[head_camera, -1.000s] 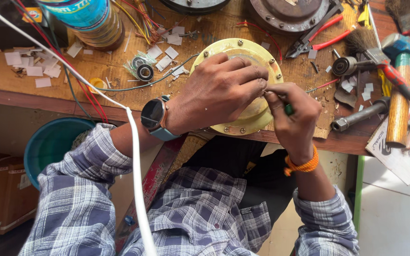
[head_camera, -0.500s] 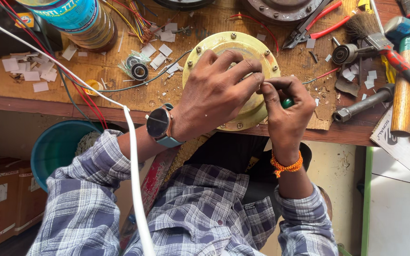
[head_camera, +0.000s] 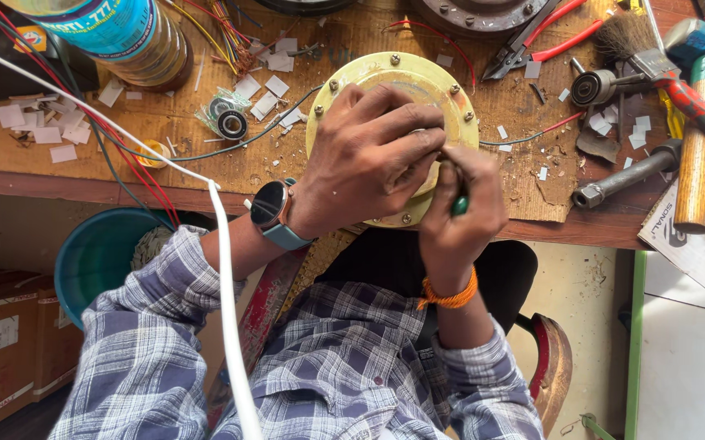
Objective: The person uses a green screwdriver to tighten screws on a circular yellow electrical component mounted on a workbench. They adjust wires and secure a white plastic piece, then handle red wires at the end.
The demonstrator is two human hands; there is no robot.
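Note:
A round yellow metal motor cover (head_camera: pixel 369 77) with bolts around its rim lies at the front edge of the wooden workbench (head_camera: pixel 287 163). My left hand (head_camera: pixel 365 159), with a smartwatch on the wrist, lies flat over the cover and presses down on it. My right hand (head_camera: pixel 462 208), with an orange thread at the wrist, is shut on a green-handled tool (head_camera: pixel 459 205). The tool's tip points at the cover's middle and is hidden under my fingers.
A hammer (head_camera: pixel 699 122), a wire brush (head_camera: pixel 638 49), red pliers (head_camera: pixel 544 37), a socket bar (head_camera: pixel 625 179) and a bearing (head_camera: pixel 593 87) lie right of the cover. To its left are a small bearing (head_camera: pixel 231 124), paper scraps, coloured wires and a large jar (head_camera: pixel 124 37). A white cable (head_camera: pixel 226 301) crosses my lap above a teal bucket (head_camera: pixel 100 253).
Both hands have stayed on the cover. My right hand has shifted slightly around the tool while my left fingers keep pressing near its tip.

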